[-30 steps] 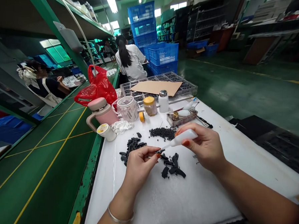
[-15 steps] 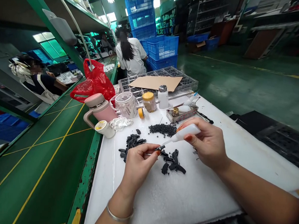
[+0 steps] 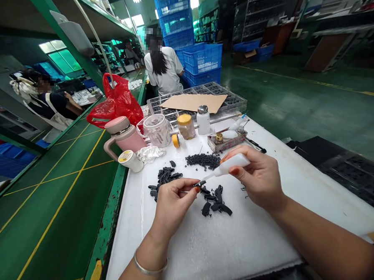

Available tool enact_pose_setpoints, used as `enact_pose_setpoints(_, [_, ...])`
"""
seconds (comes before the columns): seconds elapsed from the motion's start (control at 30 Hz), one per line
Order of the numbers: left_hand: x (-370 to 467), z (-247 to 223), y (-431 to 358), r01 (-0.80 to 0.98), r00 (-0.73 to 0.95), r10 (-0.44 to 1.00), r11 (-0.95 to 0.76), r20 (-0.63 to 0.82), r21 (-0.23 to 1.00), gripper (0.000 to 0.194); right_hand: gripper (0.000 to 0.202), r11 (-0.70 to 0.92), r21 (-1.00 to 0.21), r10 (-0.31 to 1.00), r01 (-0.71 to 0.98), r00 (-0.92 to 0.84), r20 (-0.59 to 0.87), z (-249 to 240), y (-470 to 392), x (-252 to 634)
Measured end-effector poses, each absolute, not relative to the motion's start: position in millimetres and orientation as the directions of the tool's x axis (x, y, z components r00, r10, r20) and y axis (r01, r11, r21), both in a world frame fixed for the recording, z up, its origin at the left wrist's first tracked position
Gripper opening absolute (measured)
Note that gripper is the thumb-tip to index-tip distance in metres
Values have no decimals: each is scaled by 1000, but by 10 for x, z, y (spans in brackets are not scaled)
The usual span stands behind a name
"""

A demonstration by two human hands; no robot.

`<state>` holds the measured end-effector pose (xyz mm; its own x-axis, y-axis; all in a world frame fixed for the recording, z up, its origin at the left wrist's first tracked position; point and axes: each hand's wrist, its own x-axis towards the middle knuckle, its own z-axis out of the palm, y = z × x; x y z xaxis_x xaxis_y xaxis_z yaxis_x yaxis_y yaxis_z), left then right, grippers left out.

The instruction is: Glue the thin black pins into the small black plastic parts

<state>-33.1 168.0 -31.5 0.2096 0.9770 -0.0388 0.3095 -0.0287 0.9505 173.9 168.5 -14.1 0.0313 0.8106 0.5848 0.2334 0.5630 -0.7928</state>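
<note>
Between thumb and fingers my left hand (image 3: 172, 206) pinches a small black part (image 3: 199, 183), mostly hidden by the fingertips. My right hand (image 3: 262, 177) is closed around a white squeeze bottle (image 3: 234, 162), tilted so its thin nozzle points down at the black part. The nozzle tip is at or very near that part; I cannot tell if they touch. Left of the nozzle lies a pile of black curved pieces (image 3: 166, 175). More black pieces (image 3: 221, 208) lie under and right of my left fingertips. Behind them is a heap of small black rings (image 3: 203, 160).
Along the table's back stand a pink mug (image 3: 126, 132), a clear plastic tub (image 3: 158, 130), a yellow-lidded jar (image 3: 186, 126), a white pump bottle (image 3: 203, 121) and a small box (image 3: 214, 145). A green conveyor (image 3: 61, 200) runs left. A co-worker (image 3: 164, 67) stands beyond.
Both hands hold nearly the same pose, with the nozzle still at the black part. The whole view has shifted very slightly.
</note>
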Motion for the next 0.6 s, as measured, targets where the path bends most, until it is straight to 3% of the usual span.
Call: enact_pose_setpoints(0.6, [-335,-312,1680,307,222,975,-43,-27,951,19,21,578,-788,802,210,29,596,-141,1680,1737])
